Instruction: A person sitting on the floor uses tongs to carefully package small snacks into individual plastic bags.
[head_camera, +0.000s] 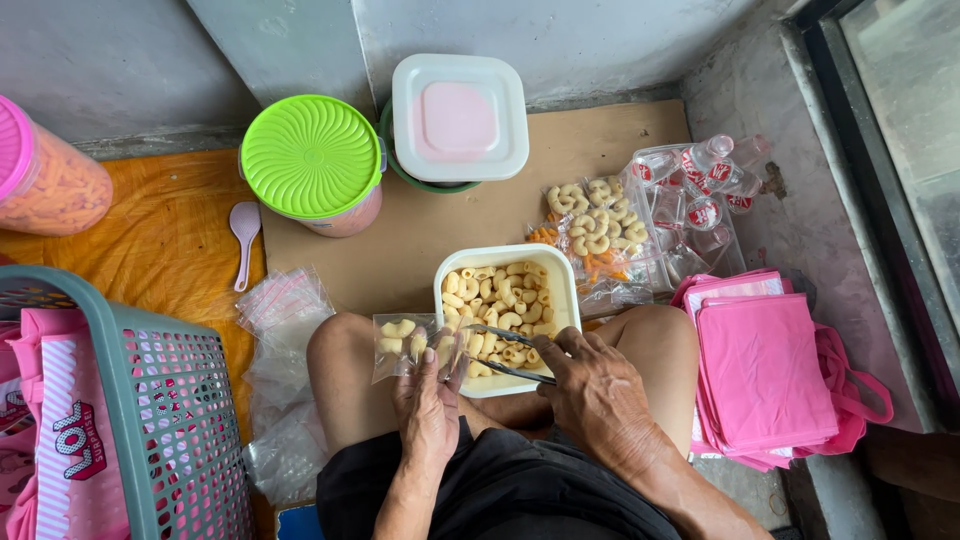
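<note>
My left hand (428, 405) holds a small clear plastic bag (400, 342) with a few pale curled crackers inside, over my left knee. My right hand (592, 388) grips metal tongs (505, 352) whose tips reach into a white square tub (508, 262) full of the same pale curled crackers. The tub rests on the floor between my bare knees. The tong tips lie just right of the bag's mouth.
Filled snack bags (596, 235) lie beyond the tub, beside a clear pack of small bottles (697, 200). A green-lidded jar (312, 158), white-lidded container (459, 117), pink spoon (243, 232), empty bags (283, 305), grey basket (140, 400) and pink cloth bags (765, 365) surround me.
</note>
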